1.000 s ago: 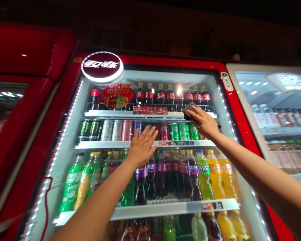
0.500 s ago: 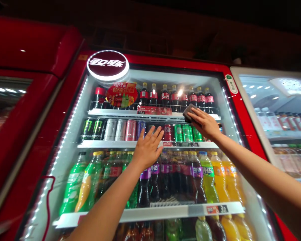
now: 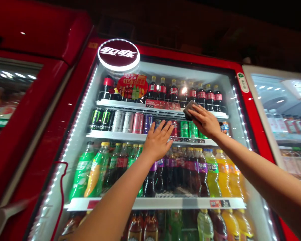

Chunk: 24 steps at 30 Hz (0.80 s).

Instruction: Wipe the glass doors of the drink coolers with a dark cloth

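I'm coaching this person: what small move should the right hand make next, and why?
Perhaps slide the dark pad slightly along the glass door: the right hand holds it, seemingly against that door, while the left hand is spread open, holding nothing.

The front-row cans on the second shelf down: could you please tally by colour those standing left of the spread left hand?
Black-and-green Monster cans: 2
Silver cans: 2
Pink can: 1
Purple can: 1
Total: 6
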Motion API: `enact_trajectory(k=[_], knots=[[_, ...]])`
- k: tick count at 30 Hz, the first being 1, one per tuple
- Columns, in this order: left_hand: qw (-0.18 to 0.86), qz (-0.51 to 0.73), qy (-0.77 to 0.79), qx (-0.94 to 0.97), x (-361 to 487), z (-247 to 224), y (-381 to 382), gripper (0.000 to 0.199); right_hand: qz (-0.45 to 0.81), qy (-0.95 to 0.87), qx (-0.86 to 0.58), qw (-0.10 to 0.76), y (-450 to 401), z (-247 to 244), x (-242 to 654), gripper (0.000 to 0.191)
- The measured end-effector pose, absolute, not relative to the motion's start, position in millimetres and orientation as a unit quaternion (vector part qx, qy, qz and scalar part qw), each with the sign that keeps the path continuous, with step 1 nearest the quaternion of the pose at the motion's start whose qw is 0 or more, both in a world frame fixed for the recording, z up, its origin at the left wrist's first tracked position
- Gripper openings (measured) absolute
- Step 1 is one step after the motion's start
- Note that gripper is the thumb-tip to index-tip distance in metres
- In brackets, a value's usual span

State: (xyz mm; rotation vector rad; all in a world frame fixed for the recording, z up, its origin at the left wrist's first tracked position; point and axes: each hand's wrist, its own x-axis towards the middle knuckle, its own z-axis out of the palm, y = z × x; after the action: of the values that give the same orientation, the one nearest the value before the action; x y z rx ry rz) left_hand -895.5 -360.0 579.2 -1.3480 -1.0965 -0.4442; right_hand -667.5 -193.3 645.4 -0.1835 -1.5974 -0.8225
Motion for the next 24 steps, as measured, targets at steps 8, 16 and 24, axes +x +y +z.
enact_trajectory(k=[8, 16, 24], knots=[[0.617, -0.198, -0.475, -0.595, -899, 578, -356, 0.063, -0.286, -0.617, -0.242, 0.692, -225, 691, -737, 0.056], [0.625, -0.168, -0.459, -0.609, -906, 581, -366, 0.067, -0.296, -0.656, -0.168, 0.674, -215, 650, -705, 0.055], [0.645, -0.146, -0.465, -0.589, -954, 577, -416, 0.066, -0.26, -0.658, -0.273, 0.652, -254, 691, -753, 0.057]])
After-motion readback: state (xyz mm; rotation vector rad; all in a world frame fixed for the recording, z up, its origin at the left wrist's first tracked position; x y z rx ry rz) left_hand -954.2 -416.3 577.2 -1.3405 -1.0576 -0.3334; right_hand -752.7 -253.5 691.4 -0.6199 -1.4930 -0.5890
